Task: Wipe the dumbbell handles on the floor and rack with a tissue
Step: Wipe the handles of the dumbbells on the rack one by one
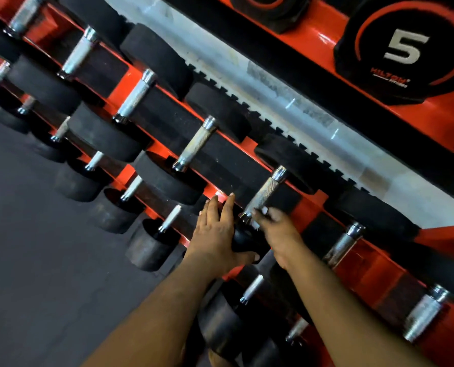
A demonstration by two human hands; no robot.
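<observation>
1. Far left: dark floor (35, 234) and the lower tier of the red rack (379, 263) are seen, with small dumbbells seated in a row. No floor dumbbell is visible in this view, so those handles cannot be judged.

2. Left hand (215, 229): fingers are held straight and pressed flat over the near black head (243, 241) of one dumbbell. The thumb is tucked under that head. Risk: since nothing is gripped, the head may roll in its cradle if pushed sideways.

3. Handle (264, 193): knurled steel, lying on the upper tier between the two hands. Risk: tissue may be shredded by the knurling, leaving lint.

4. Right hand (272, 221): fingertips are bunched at the near end of the handle, apparently pinching a small white tissue (256, 219); the hand is blurred, so the hold is not certain. Risk: with so little tissue showing, bare fingers may smear the steel.

5. Right: neighbouring handles (343, 245) lie close; knuckles may be knocked against them.
</observation>
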